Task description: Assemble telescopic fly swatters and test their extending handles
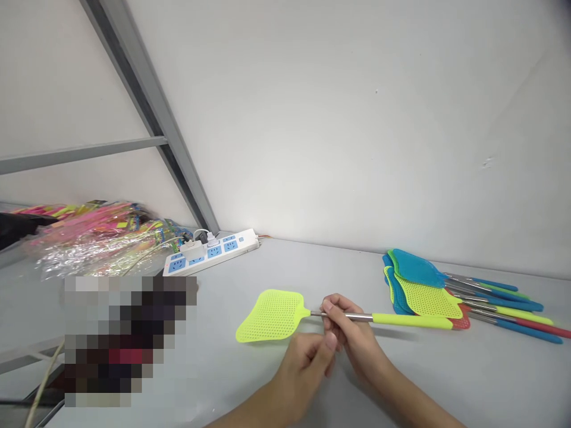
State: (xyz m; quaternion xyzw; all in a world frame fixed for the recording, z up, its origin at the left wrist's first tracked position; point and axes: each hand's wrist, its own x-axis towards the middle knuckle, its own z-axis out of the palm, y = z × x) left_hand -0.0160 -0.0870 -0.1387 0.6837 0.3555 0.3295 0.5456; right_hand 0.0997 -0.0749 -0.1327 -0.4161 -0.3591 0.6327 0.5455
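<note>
A yellow fly swatter [274, 316] lies level across my view, its perforated head to the left and its yellow grip to the right. My right hand [348, 330] is closed around the metal shaft, near the swatter's neck. Just below the shaft, my left hand [307, 359] is closed with thumb and fingers pressed together, close to the right fingertips. Whatever it may pinch is hidden or too small to name.
Several blue, yellow and red fly swatters [423, 297] are piled at the right. A white power strip [214, 254] with plugs sits by the wall [339, 119]. Clear plastic bags [120, 238] of colourful items lie at the left, behind a pixelated patch. The grey table [214, 333] carries everything.
</note>
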